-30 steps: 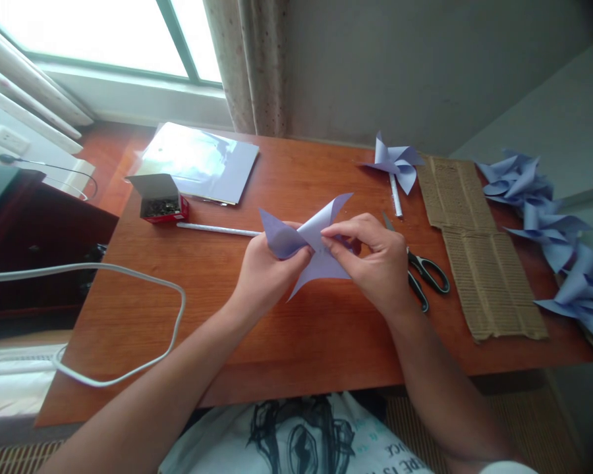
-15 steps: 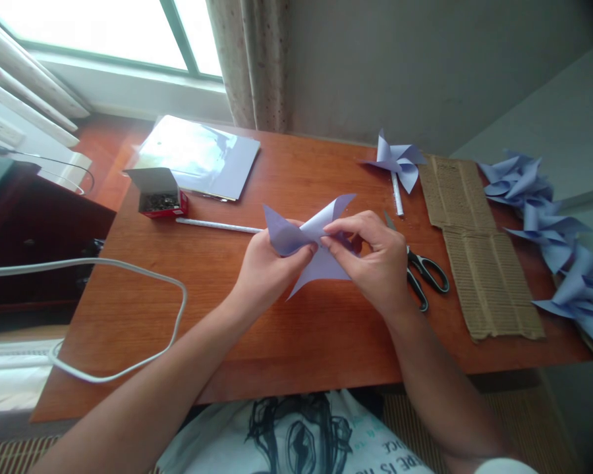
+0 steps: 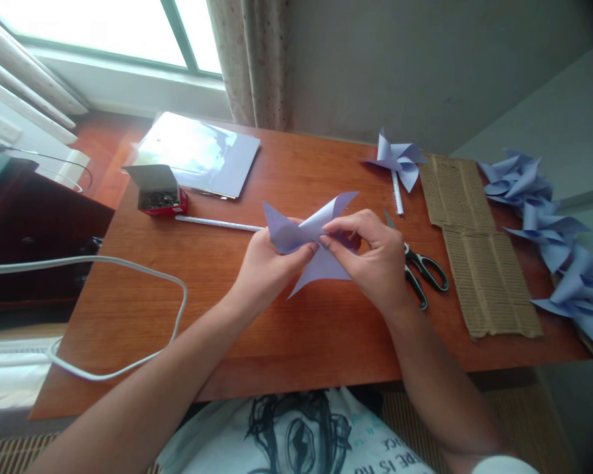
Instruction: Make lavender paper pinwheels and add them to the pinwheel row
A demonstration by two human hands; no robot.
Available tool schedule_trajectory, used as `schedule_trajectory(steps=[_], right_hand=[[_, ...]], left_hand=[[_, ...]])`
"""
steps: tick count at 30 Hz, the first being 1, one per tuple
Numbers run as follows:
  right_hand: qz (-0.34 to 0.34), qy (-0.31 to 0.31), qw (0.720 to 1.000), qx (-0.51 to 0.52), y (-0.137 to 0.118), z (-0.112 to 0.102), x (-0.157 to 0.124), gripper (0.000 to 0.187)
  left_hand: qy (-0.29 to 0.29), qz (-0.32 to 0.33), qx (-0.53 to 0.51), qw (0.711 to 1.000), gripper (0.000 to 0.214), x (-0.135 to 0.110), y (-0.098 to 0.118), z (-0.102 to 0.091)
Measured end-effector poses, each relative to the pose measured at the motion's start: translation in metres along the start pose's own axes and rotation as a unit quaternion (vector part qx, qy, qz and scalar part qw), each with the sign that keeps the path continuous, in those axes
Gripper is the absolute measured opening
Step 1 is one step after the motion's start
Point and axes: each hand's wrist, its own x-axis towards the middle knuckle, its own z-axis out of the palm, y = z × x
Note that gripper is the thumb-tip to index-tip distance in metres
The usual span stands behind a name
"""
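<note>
A lilac paper pinwheel head (image 3: 306,247) is held over the middle of the wooden table (image 3: 257,329), its corners folded toward the centre. My left hand (image 3: 267,266) pinches its left fold with closed fingers. Closed on the paper's centre from the right is my right hand (image 3: 375,257), thumb and forefinger pressed together. A white paper stick (image 3: 217,224) lies on the table just behind my left hand, its right end hidden by the paper.
Black-handled scissors (image 3: 422,273) lie right of my right hand, beside strips of corrugated cardboard (image 3: 479,263). A finished pinwheel (image 3: 396,161) lies behind them and several more (image 3: 558,230) at the far right. An open box of pins (image 3: 159,194), a sheet stack (image 3: 197,155) and a white cable (image 3: 128,263) sit on the left.
Both hands stay pinched on the paper almost unmoved. The view has shifted slightly, so the table's objects sit a little higher in the frame.
</note>
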Motion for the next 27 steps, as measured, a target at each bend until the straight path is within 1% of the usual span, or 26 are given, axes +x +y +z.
schedule_trajectory(steps=[7,12,14,17,19,23,25,27], right_hand=[[-0.049,0.013,0.998,-0.025,0.003,0.002,-0.001,0.01],[-0.054,0.008,0.999,-0.001,0.0,0.002,-0.002,0.013],[-0.042,0.005,0.999,0.024,-0.001,-0.003,-0.001,0.015],[-0.03,0.0,0.998,0.059,0.0,-0.016,0.003,0.021],[-0.037,-0.026,0.997,0.061,0.003,-0.028,0.006,0.024],[-0.049,-0.126,0.991,0.016,0.012,-0.048,0.011,0.03],[-0.062,-0.177,0.982,0.001,0.017,-0.052,0.013,0.031],[-0.073,-0.214,0.974,-0.018,0.022,-0.053,0.014,0.034]], left_hand=[[-0.016,-0.026,-0.04,0.999,0.023,0.0,0.0,-0.002],[0.002,-0.025,-0.033,0.999,0.021,0.0,0.0,-0.002],[0.011,-0.023,-0.031,0.999,0.022,0.001,-0.001,-0.002],[0.033,-0.018,-0.017,0.999,0.024,0.002,0.0,-0.005],[0.047,-0.019,-0.011,0.999,0.026,0.004,0.002,-0.007],[0.06,-0.039,-0.029,0.997,0.031,0.009,0.005,-0.014],[0.057,-0.054,-0.043,0.996,0.034,0.011,0.006,-0.017],[0.051,-0.069,-0.059,0.995,0.036,0.013,0.006,-0.02]])
